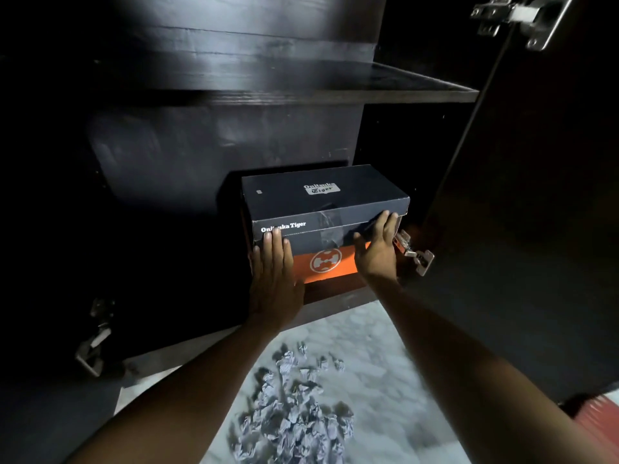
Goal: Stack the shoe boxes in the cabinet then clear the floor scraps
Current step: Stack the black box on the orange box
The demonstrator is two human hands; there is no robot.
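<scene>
- Black shoe box (321,199) w/ white "Onitsuka Tiger" lettering on lid and front edge, sitting in the bottom compartment of a dark wood cabinet (207,152), toward the right side
- under it there's an orange box (330,264) w/ a white round logo, so black one is stacked on top
- left hand (273,276) flat against the front of the stack, fingers straight, tips up on the black box's lid edge, palm over the orange box's left end
- right hand (376,246) at the right front corner, fingers straight-ish and pressed on the black box, thumb spread out to the side. not gripping afaict
- clear tape patch (330,226) on the front of the black box, btw the two hands
- shelf (385,85) above, right door (536,195) swung open w/ metal hinges (413,251)
- pile of crumpled paper scraps (298,410) on the pale marble floor (385,346), between the forearms, near the cabinet base
</scene>
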